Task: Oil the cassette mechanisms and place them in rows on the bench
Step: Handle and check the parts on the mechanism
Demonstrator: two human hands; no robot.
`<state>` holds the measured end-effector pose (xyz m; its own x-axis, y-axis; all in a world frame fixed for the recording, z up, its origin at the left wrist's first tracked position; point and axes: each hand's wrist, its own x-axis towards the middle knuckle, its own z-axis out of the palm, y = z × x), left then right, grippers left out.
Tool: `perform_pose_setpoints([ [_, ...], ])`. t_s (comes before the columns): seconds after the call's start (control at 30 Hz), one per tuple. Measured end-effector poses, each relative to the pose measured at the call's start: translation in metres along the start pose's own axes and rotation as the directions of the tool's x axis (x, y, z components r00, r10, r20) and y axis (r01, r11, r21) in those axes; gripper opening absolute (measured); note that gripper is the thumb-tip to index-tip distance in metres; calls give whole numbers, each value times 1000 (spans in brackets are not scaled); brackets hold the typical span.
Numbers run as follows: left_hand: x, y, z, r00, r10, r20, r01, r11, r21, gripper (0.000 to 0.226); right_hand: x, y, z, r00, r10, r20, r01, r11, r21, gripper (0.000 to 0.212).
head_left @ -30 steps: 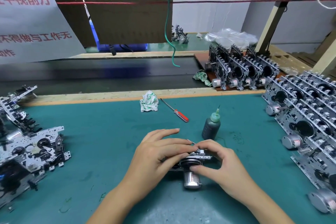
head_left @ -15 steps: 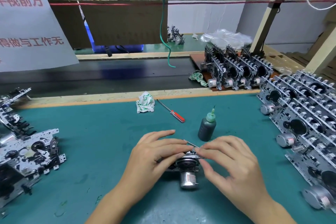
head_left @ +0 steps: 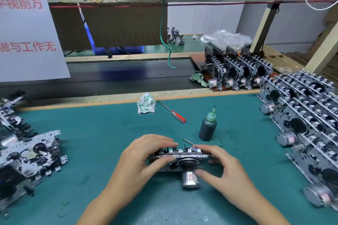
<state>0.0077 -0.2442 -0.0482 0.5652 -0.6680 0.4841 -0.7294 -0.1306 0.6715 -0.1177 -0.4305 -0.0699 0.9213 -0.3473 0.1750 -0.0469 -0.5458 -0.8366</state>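
A metal cassette mechanism (head_left: 182,159) with a silver motor at its front stands on edge on the green bench mat (head_left: 102,133). My left hand (head_left: 144,159) grips its left end, fingers over the top and thumb on the near face. My right hand (head_left: 221,168) holds its right end, fingers on the top edge and thumb by the motor. A thin metal pin sticks out past my right fingertips. A dark oil bottle (head_left: 207,126) with a green needle cap stands just behind.
Rows of upright mechanisms (head_left: 307,122) fill the right side, with another batch (head_left: 236,71) on a brown board behind. Loose mechanisms (head_left: 31,153) lie at the left. A red-handled screwdriver (head_left: 172,112) and a crumpled rag (head_left: 146,106) lie near the bench's far edge.
The mechanism has been tipped up onto its edge, so its top shows between my hands. My right hand slid from covering its centre to its right end.
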Motion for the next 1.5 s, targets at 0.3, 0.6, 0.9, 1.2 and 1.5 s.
perform_pose_setpoints([
  [0.3,9,9,15,984,177,19,-177,963,202,26,-7,1,0,964,-224,-144,162,923,-349,30],
  [0.6,9,7,19,989,147,-14,-143,977,159,24,15,-10,-1,996,-62,69,60,998,25,43],
  [0.9,10,6,23,993,97,-69,-90,991,101,23,25,-6,-2,992,-69,106,54,989,141,32],
  [1.2,9,6,25,996,59,-74,-54,996,67,22,11,-8,-1,988,-152,-42,137,960,-246,41],
  [1.5,9,5,25,993,81,-81,-74,993,88,21,-6,2,-2,911,-400,-102,234,704,-671,39],
])
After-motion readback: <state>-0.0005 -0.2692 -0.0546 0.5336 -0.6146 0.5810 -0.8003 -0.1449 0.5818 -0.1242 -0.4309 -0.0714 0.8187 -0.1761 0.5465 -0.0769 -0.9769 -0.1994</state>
